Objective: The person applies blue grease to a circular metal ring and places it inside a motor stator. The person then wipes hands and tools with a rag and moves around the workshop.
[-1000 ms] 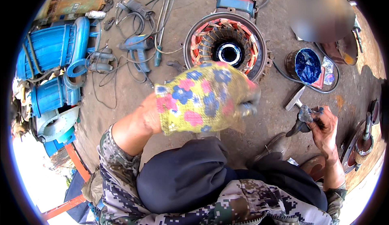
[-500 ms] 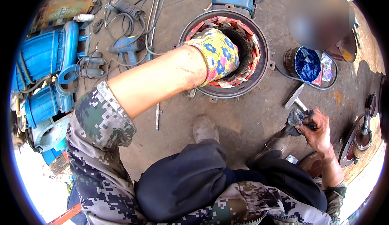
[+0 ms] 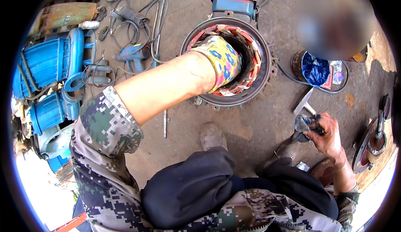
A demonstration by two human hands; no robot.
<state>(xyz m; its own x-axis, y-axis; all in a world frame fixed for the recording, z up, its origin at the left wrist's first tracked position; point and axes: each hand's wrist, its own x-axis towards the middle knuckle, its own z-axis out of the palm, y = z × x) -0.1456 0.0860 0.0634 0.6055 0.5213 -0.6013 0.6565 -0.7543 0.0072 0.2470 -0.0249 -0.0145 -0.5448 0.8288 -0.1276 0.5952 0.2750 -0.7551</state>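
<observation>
A round motor housing [image 3: 186,44] stands on the floor, with a ring of red and tan wound wires [image 3: 255,60] around its dark bore. Inside that bore is my left hand [image 3: 225,64], covered by yellow cloth with blue and pink flowers, which could be a glove. Its fingers are hidden. My right hand [image 3: 328,134] is closed, thumb and fingers pinching a grey, dark-stained wad [image 3: 301,123] that looks like a rag. Just beyond the wad lies a hammer [image 3: 303,100]. Farther back stands a can of blue paint-like paste [image 3: 315,70].
At left are a blue power tool [image 3: 134,54], a grey grinder [image 3: 133,14], tangled cables and blue motor housings [image 3: 46,62]. Rusty flanged parts [image 3: 362,148] stand at right. Near my right leg is my boot [image 3: 286,150]. Beyond the can is a person, blurred.
The view has shifted slightly, and the motor housing appears a little farther left and lower. My left hand stays inside its bore. My right hand still pinches the grey wad.
</observation>
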